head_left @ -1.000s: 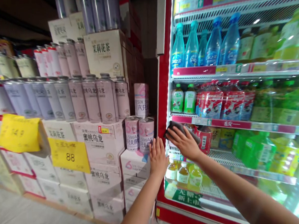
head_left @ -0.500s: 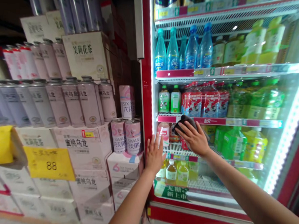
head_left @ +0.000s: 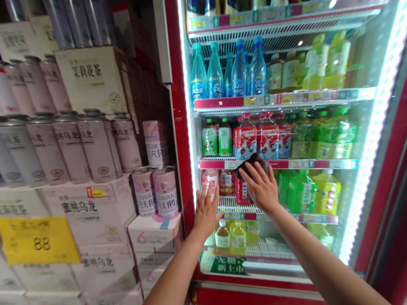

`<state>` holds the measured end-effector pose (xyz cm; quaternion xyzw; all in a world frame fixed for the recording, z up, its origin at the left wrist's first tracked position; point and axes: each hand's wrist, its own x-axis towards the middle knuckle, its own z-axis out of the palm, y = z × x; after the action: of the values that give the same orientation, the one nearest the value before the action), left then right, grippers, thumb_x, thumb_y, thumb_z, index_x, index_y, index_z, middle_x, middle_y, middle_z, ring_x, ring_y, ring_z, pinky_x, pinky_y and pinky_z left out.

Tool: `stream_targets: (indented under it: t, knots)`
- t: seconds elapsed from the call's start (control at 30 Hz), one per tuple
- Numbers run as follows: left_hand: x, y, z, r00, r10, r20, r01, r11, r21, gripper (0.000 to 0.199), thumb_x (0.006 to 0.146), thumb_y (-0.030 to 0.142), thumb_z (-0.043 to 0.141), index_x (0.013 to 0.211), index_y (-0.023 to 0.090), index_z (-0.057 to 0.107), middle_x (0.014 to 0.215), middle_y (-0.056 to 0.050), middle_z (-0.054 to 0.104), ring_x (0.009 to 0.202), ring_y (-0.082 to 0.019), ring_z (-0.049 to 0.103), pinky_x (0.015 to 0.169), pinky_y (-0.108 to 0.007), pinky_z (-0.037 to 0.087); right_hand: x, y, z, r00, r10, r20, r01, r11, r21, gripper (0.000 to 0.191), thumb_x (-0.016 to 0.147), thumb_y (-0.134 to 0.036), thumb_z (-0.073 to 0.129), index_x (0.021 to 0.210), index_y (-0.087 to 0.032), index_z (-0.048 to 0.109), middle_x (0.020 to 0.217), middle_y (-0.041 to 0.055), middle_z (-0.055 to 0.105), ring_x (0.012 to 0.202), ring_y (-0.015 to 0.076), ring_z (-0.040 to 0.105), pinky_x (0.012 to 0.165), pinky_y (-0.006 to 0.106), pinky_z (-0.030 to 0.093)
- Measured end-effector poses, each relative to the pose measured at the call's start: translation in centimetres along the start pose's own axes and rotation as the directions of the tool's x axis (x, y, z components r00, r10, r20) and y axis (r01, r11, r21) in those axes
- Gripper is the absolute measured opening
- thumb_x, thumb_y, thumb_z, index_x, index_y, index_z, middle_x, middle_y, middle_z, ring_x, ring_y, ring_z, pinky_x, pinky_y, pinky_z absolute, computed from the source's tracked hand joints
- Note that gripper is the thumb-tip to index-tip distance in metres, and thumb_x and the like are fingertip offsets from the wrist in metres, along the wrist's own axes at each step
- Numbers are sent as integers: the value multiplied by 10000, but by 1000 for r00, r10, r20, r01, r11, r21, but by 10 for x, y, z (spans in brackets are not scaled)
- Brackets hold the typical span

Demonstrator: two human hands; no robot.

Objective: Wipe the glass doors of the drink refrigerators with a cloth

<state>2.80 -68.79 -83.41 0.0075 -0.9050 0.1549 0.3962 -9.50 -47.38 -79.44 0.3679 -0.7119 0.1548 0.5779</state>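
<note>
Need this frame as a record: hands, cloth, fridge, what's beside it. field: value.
left hand: open, fingers spread, nothing held, near the fridge's left edge
right hand: fingers spread over the cloth
cloth: dark, bunched, partly hidden by the right hand
fridge: red frame, lit, blue bottles among the drinks inside
left of fridge: stacked boxes, cans, yellow sign reading 88
</note>
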Motion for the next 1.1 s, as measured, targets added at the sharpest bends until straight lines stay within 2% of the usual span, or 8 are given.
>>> stream_targets:
  t: [0.17, 0.3, 0.43, 0.57, 0.7, 0.8, 0.97, 1.1]
  knots:
    - [12, 16, 7, 998, 68, 10, -67, 997, -23, 1189, 798, 536, 754, 1617, 186, -32, 1699, -157, 51, 1565, -352, 17, 1265, -565, 154, -72, 31, -9, 949, 288, -125, -295, 955, -43, 694, 952, -196, 495, 1594, -340, 275, 1649, 62, 305, 1522, 357, 262, 1169, 696, 272]
    - [21, 28, 7, 994, 108, 0, -108, 993, -42, 1166, 819, 516, 739, 1616, 196, -48, 1701, -141, 35, 1565, -340, -4, 1270, -561, 121, -113, 10, -6, 995, 76, 57, -75, 997, -18, 725, 923, -163, 507, 1590, -345, 289, 1603, 58, 402, 1493, 329, 339, 1223, 664, 191]
    - [36, 41, 4, 981, 193, -19, -193, 979, -56, 1128, 836, 501, 726, 1620, 205, -30, 1705, -124, 31, 1564, -327, -30, 1275, -554, 81, -64, 32, -14, 974, -119, 191, 120, 993, 5, 634, 946, -206, 526, 1538, -390, 390, 1555, -6, 484, 1466, 255, 391, 1270, 566, 111]
    - [52, 55, 7, 947, 319, -25, -320, 946, -46, 1103, 841, 544, 705, 1623, 226, -5, 1707, -106, 30, 1565, -315, -35, 1278, -547, 72, -43, 88, -28, 991, 132, 4, -131, 987, -94, 622, 965, -224, 526, 1553, -359, 373, 1607, 35, 405, 1508, 297, 311, 1236, 604, 203]
    - [60, 65, 19, 926, 365, -95, -370, 929, -33, 1121, 829, 607, 689, 1623, 219, 0, 1705, -104, 32, 1565, -303, -65, 1281, -544, 68, -114, 99, -24, 914, 368, -168, -388, 915, -107, 648, 978, -208, 489, 1586, -331, 301, 1652, 58, 310, 1532, 341, 237, 1181, 641, 310]
    - [61, 68, 28, 920, 364, -146, -369, 930, -4, 1128, 826, 660, 658, 1624, 193, 11, 1700, -114, 22, 1560, -308, -98, 1277, -545, -18, -158, 72, -16, 928, 353, -123, -367, 921, -127, 694, 964, -172, 497, 1599, -324, 263, 1661, 57, 288, 1539, 334, 219, 1190, 622, 314]
    - [63, 70, 35, 920, 365, -145, -372, 928, -23, 1097, 849, 668, 619, 1622, 199, -2, 1699, -93, -4, 1548, -295, -145, 1268, -541, -77, -112, 81, -24, 988, 125, 91, -115, 988, -107, 574, 966, -188, 505, 1503, -384, 451, 1562, 7, 474, 1505, 262, 323, 1255, 573, 194]
    - [65, 71, 39, 918, 362, -165, -374, 926, -49, 1131, 829, 668, 646, 1621, 196, -10, 1695, -91, -49, 1546, -293, -156, 1260, -535, -108, -83, 148, -37, 948, 300, -110, -312, 942, -121, 514, 980, -242, 502, 1482, -346, 486, 1581, 37, 442, 1519, 282, 288, 1226, 591, 253]
